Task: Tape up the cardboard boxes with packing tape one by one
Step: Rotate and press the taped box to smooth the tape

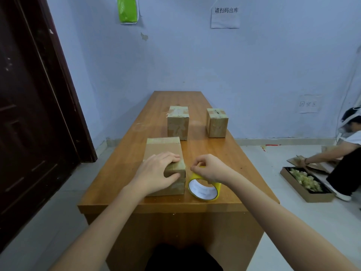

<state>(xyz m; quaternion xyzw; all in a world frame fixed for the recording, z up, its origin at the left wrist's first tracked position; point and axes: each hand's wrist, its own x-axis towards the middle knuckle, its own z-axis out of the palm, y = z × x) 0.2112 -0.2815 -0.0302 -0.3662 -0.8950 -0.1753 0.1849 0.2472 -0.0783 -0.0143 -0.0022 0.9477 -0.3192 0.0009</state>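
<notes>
Nearest the person, the left hand [156,172] lies over the near top corner of the closest box [165,166], fingers spread on the lid and thumb down the front face — pressing rather than gripping. Just to the right of it, the right hand [210,168] holds the yellow tape roll [204,189], fingertips pinched at what looks like the tape's free end, close to the box's right edge; whether a strip already runs to the box is hard to tell. The roll hangs under that hand, just above or on the wooden table [224,153].

This box already shows tape across its far top edge and near corner, so it seems mid-way, with the current strip not yet cut. Further beyond the hands, the middle box [178,123] and the far right box [217,123] stand apart — both with tape on their tops, apparently sealed.
</notes>
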